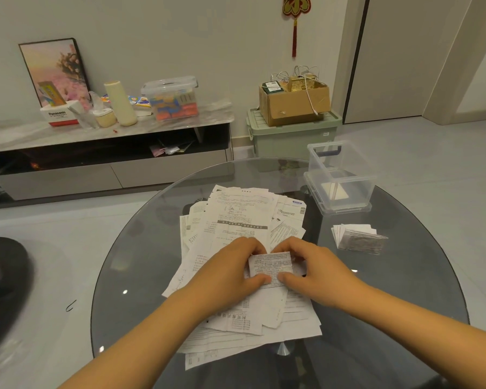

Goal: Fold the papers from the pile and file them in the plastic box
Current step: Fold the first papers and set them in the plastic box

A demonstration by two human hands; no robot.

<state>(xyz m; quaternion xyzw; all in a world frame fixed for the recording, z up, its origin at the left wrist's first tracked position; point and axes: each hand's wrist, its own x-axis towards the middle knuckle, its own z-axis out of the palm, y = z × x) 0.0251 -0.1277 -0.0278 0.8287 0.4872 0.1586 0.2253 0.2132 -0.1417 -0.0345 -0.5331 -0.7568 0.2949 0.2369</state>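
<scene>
My grip: left hand (233, 272) and right hand (312, 272) both pinch a small folded paper (271, 266) at lower centre. Round glass tabletop (141, 265); paper pile (236, 220) underneath; clear plastic box (341, 178) upper right; folded stack (358, 238) below it.

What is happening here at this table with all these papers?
A person is folding a small printed paper, pinching it between the left hand and the right hand above a loose pile of papers on a round glass table. A few folded papers lie to the right. The clear plastic box stands open behind them, with something pale at its bottom.
</scene>
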